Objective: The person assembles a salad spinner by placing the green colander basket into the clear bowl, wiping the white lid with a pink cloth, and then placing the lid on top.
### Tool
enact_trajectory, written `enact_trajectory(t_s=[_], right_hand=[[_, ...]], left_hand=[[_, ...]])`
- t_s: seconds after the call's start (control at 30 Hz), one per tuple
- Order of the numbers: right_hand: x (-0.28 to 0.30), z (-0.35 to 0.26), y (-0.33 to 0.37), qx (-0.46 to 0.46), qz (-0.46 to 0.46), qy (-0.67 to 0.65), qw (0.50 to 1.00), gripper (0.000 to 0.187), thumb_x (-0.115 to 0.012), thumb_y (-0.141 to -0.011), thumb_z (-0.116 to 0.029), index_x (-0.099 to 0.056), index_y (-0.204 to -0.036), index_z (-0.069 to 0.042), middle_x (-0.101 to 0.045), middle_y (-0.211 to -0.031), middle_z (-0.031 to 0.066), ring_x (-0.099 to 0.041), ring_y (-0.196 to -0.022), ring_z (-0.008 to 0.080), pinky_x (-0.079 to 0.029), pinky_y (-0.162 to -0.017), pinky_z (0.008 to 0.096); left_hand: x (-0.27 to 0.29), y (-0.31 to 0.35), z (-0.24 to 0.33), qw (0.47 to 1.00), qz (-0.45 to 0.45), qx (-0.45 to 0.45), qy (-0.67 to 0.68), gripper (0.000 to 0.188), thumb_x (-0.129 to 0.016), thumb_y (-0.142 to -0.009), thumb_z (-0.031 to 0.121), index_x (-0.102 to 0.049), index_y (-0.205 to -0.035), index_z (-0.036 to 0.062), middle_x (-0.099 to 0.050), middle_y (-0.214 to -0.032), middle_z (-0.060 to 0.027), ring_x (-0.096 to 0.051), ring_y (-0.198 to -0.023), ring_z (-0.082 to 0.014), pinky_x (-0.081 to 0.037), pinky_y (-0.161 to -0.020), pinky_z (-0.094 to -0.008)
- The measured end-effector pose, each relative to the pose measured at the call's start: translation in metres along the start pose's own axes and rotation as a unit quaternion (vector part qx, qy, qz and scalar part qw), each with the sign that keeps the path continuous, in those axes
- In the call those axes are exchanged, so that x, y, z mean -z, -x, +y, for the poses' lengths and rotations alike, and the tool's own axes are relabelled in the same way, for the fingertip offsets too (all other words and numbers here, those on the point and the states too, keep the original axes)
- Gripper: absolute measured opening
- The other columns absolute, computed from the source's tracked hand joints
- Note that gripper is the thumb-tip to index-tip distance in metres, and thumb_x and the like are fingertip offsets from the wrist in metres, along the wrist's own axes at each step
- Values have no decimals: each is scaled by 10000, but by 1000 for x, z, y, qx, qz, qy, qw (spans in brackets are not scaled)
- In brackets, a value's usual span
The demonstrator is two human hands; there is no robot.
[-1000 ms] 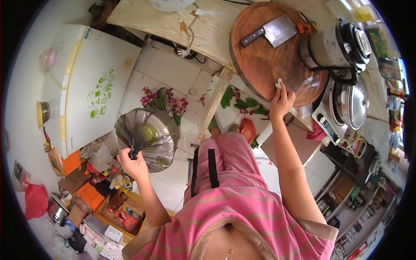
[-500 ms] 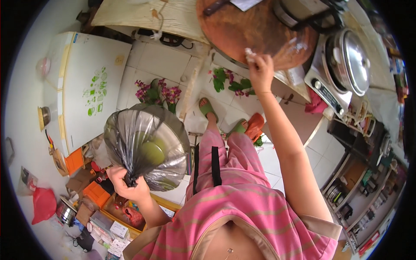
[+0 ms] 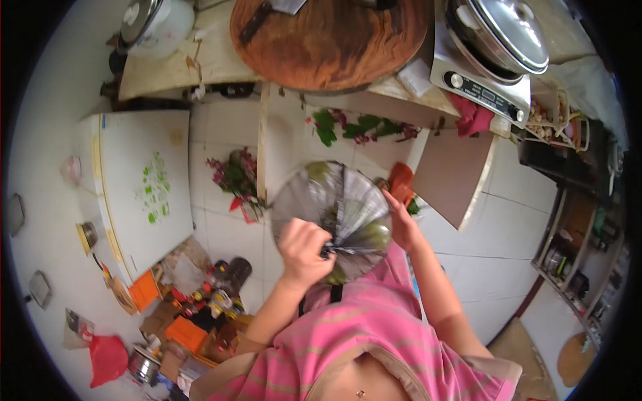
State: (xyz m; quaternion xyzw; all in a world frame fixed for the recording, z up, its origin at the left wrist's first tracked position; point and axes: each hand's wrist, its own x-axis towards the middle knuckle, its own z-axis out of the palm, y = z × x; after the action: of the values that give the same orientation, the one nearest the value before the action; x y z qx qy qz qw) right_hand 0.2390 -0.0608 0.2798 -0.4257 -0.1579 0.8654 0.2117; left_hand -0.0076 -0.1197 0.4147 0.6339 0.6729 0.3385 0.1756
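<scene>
My left hand is closed around the gathered neck of a dark see-through plastic bag in front of my lap. Rounded green things show dimly through the film; their kind is hard to make out. At the bag's right side is my right hand, fingers stretched out along its edge. Whether it touches the film is not clear. Above, on the counter, lies a round wooden cutting board with a cleaver at its far left.
A burner with a lidded pan stands right of the board. To the left is a white fridge, with boxes and an orange bin below it. Purple flowers and an orange slipper lie lower down.
The bag has moved right with my left hand, to the middle in front of me. My right hand has left the board, where it pinched something whitish, and come down beside the bag.
</scene>
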Motion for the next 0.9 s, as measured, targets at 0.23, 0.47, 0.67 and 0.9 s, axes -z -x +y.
enact_trajectory(t_s=[0.23, 0.47, 0.67, 0.9], right_hand=[[47, 47, -60, 86, 11, -78, 993, 1146, -765, -689, -581, -125, -1564, -210, -98, -1613, 92, -156, -1469, 289, -178, -1167, 453], [112, 57, -170, 33, -10, -110, 993, 1151, -774, -710, -525, -52, -1565, -254, -125, -1605, 91, -187, -1450, 338, -212, -1115, 581], [198, 52, -262, 10, -5, -75, 997, 966, -712, -795, -366, -135, -1547, -177, -374, -1494, 88, -388, -1347, 292, -322, -1078, 513], [299, 85, -328, 53, -69, -20, 996, 811, -687, -842, -414, -296, -1505, -161, -389, -1488, 91, -390, -1341, 290, -367, -1055, 497]], left_hand=[[-103, -32, -80, 996, -73, -4, 56, 255, -670, -520, -2, -513, -709, 69, -531, -715, -79, -524, -748, -307, -428, -661, -408], [-216, -69, -181, 998, -20, -9, 53, 288, -658, -518, -67, -526, -754, 32, -544, -745, -115, -519, -766, -335, -448, -666, -407], [-320, -69, -252, 994, 71, -65, 44, 283, -658, -527, -69, -534, -758, 38, -563, -760, -117, -523, -749, -338, -450, -659, -409], [-393, -49, -289, 989, 23, -144, 6, 310, -693, -529, -5, -562, -802, 62, -566, -790, -98, -521, -763, -312, -444, -668, -413]])
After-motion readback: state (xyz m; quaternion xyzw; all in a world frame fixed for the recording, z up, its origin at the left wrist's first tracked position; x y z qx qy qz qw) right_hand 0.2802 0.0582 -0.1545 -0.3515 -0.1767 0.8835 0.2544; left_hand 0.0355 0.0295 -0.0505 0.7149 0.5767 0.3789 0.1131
